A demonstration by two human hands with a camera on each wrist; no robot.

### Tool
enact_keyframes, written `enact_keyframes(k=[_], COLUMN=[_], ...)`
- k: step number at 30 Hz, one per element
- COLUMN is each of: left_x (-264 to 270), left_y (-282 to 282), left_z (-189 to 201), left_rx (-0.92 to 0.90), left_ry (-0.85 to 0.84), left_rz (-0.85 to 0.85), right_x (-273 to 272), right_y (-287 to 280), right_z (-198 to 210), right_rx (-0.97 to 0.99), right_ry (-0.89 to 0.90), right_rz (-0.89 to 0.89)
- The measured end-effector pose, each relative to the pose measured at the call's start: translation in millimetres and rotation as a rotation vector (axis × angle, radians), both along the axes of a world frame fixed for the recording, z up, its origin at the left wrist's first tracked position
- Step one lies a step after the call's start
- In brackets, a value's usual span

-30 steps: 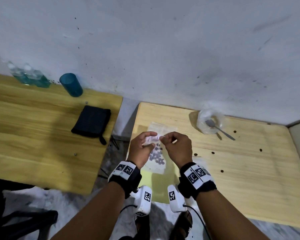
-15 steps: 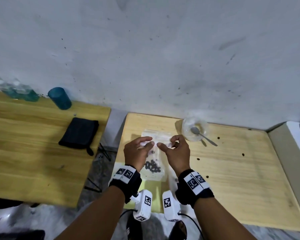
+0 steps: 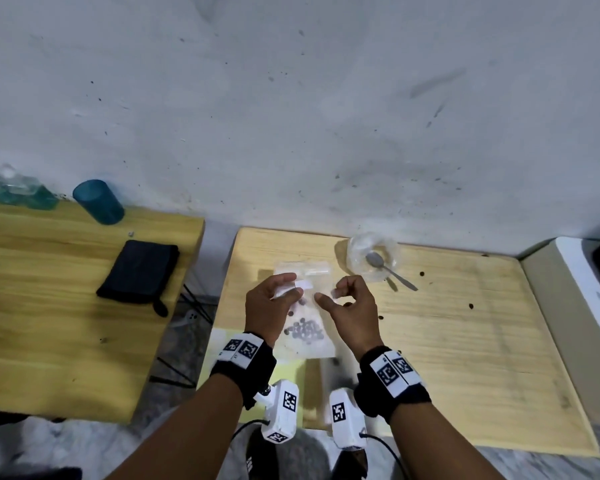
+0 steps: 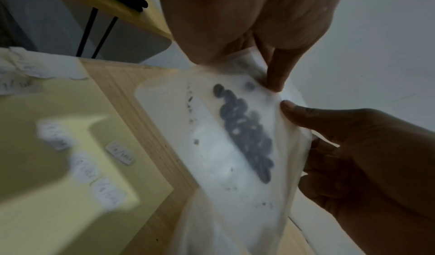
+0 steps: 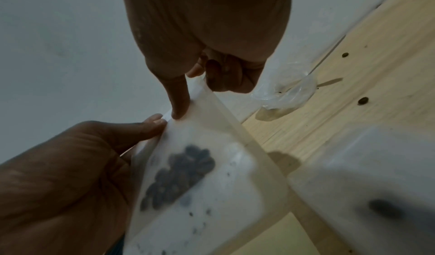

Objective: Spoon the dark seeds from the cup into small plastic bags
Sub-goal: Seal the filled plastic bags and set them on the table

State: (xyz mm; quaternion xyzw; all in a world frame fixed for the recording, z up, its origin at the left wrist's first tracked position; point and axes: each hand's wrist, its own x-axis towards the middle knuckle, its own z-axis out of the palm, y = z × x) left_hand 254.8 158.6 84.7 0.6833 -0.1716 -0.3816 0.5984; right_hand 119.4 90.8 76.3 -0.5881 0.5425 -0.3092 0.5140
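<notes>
At frame centre, left hand [image 3: 269, 306] and right hand [image 3: 349, 306] both pinch the small clear plastic bag [image 3: 307, 336] of dark seeds [image 3: 303, 332] by its mouth, apparently to press it closed.

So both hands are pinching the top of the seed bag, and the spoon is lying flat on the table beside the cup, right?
Not quite. The spoon is not flat on the table: in the head view its bowl sits inside the clear cup, with the handle sticking out over the rim. The rest holds: the left hand and right hand both pinch the top of the seed bag.
</notes>
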Motion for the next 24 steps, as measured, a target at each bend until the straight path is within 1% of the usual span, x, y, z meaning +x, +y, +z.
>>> enact_keyframes(k=[3,5,7,9,11,16,20,24], left_x=[-11.9,-28.2,-47.9,-75.9,-107.5,-190.1,-254.7,-298.2], left_y=[-8.7,-16.7,-23.4,-31.7,-40.9,-75.5,-99.6,-109.5], left_z=[-6.8,-15.7,-27.3,-39.4,-49.7,-65.0,-83.9,-96.1], left_rx=[0.038,0.068,0.120,0.187,0.234,0.326,0.382,0.440], left_ry=[0.128,0.154,0.142,0.135,0.136,0.130,0.129,0.156], left_rz=[-0.022,-0.089,-0.157,-0.237,-0.318,-0.526,-0.612,-0.631], right_x=[-32.0,-60.9,-90.8,-124.8,-158.4,-240.7,-297.5,-329.8], right_y=[-1.1,-2.0,-5.0,-11.1,-17.3,-36.1,-47.0,-53.9], right_z=[-10.4,-19.1,-26.1,-31.7,-36.8,-58.6,-71.2,-75.7], right_rx=[0.139,0.206,0.207,0.190,0.179,0.183,0.179,0.201], right_ry=[0.041,0.090,0.118,0.139,0.172,0.365,0.532,0.691], right_rz=[0.106,0.136,0.083,0.010,-0.024,-0.101,-0.136,-0.079])
